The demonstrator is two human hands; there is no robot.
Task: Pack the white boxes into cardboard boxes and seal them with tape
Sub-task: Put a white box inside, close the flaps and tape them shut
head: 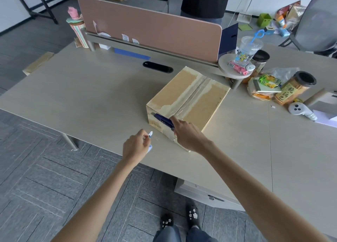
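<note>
A closed cardboard box (184, 97) sits on the beige desk (91, 96), with clear tape running along its top seam and down the near side. My right hand (187, 134) grips a dark blue utility knife (163, 121) against the box's near face, at the tape's lower end. To the left of the box, my left hand (135, 146) pinches a small piece of clear tape (149, 134) just above the desk's front edge. No white boxes are visible; the box's contents are hidden.
A pink divider panel (149, 28) runs along the desk's back. Snacks, jars, a plastic cup (249, 48) and a white controller (299, 109) crowd the right side. A person stands behind the divider. A mesh chair (317, 21) is at far right.
</note>
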